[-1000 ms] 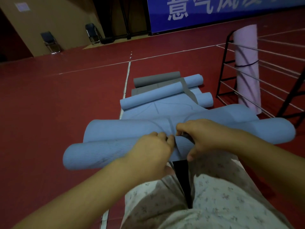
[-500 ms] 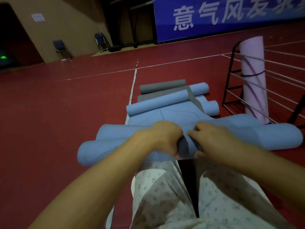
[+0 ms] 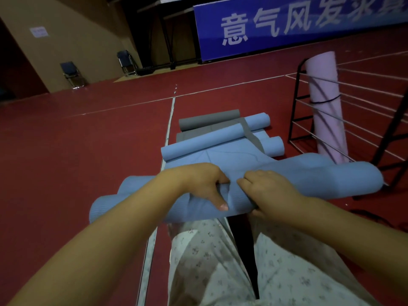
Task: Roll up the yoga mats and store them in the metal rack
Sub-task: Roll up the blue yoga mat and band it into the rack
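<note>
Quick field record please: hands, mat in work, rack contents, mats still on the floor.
left hand: grips blue roll, thumb over front
right hand: grips same roll
roll: mid-air, above lap, sagging at centre
rack: one pink mat, upright
floor: blue mats and grey mat, partly rolled

blue banner (image 3: pixel 287 25) | two folding chairs (image 3: pixel 71 74) | wall notice (image 3: pixel 39 32), possibly paper

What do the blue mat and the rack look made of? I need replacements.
Blue mat: probably soft foam or rubber, matte, finely ribbed; it dents and creases under both hands. Rack: likely metal, thin black frame with pale, slightly shiny rails.
</note>
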The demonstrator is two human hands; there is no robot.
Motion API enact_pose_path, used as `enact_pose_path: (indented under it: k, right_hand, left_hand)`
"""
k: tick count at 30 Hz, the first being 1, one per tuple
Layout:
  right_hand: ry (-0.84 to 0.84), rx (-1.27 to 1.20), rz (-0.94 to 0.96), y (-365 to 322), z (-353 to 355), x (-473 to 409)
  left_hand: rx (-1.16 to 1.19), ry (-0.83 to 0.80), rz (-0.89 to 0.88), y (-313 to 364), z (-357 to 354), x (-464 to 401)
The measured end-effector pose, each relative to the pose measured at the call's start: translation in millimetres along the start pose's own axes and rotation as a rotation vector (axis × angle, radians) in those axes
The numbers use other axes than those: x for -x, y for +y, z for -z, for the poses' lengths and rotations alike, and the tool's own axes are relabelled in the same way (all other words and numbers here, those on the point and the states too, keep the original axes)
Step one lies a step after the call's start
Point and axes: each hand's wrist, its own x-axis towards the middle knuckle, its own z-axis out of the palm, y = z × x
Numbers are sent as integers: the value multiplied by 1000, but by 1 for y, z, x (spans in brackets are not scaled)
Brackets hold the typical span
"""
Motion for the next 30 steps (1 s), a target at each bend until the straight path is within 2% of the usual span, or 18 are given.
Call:
enact_pose_path:
  k: [4, 5, 8, 12, 17, 20, 27, 29, 30]
  right_hand:
    - [-104, -35, -8, 2, 12, -6]
    - [-82, -16, 12, 5, 13, -8]
    - [-187, -53, 15, 7, 23, -14]
    - [-263, -46, 1, 7, 27, -22]
    - [-235, -67, -102, 7, 23, -15]
    - [-101, -91, -215, -1, 16, -4]
    - [240, -55, -203, 5, -21, 1]
    - [235, -101, -151, 10, -19, -3]
    - [178, -107, -139, 11, -12, -4]
  left_hand:
    - [-280, 355, 61, 12, -32, 18]
    - [-340, 395, 85, 14, -44, 23]
    - [-427, 454, 118, 14, -70, 26]
    - [-348, 554, 27, -1, -68, 16]
    - [-303, 514, -9, -10, -56, 11]
    - [-290, 513, 4, -11, -47, 9]
    - [-164, 361, -2, -20, -21, -4]
    - [-110, 338, -6, -23, -19, -4]
    - [-108, 341, -5, -24, -20, -2]
